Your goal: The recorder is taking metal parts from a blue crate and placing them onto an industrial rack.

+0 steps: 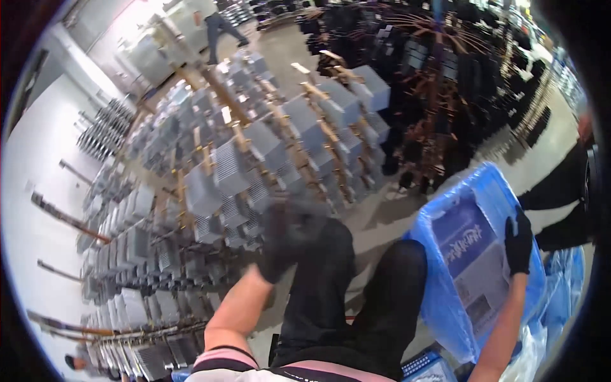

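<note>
My left hand (pixel 280 242), in a dark glove, is raised over my left thigh and smeared by motion. A blurred greyish shape shows by its fingers; whether the hand holds it I cannot tell. At my right stands a tilted crate (pixel 425 251) lined with blue plastic film. Inside it lies a printed sheet (pixel 477 280), dark purple-blue at the top and paler below. My right hand (pixel 519 245), in a black glove, grips the crate's right side, its fingers over the film at the edge.
Racks of grey finned metal blocks (pixel 261 143) hang ahead and to the left. Darker parts on racks (pixel 420 57) stand behind. More blue film (pixel 563 280) lies right of the crate, and a blue basket (pixel 426 368) is below it. A person (pixel 219 32) walks far off; another person's dark-clothed legs (pixel 560 191) are at the right.
</note>
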`<state>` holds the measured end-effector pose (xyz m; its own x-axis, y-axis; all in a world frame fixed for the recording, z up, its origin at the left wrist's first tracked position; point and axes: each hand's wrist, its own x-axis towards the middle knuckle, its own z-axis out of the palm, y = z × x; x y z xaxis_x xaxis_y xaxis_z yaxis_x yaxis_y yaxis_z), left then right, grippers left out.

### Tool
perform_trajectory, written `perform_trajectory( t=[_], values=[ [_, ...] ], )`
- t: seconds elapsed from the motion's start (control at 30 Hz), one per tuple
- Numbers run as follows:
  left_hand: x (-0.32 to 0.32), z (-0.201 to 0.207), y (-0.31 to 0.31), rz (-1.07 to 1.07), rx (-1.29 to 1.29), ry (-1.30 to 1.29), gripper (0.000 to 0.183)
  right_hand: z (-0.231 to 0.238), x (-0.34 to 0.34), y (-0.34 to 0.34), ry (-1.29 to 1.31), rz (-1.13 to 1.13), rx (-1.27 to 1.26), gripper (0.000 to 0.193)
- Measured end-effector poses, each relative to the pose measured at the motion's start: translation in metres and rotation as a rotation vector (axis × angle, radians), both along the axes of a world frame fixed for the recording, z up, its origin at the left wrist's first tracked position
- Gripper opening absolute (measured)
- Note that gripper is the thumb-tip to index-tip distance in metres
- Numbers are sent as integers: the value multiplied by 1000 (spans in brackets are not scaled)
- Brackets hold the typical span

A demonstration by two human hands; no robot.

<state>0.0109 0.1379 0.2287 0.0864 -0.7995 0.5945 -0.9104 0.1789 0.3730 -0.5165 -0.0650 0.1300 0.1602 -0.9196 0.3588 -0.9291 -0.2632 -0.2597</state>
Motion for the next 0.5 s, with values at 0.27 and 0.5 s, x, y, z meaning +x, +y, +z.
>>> perform_trajectory(
  t=[0.27, 0.5],
  values=[
    [171, 76, 117, 777, -151, 250, 23, 89, 171, 44, -209, 446, -60, 35],
    [226, 41, 95, 293, 90, -166, 25, 96, 277, 88, -337, 665, 9, 32]
  ],
)
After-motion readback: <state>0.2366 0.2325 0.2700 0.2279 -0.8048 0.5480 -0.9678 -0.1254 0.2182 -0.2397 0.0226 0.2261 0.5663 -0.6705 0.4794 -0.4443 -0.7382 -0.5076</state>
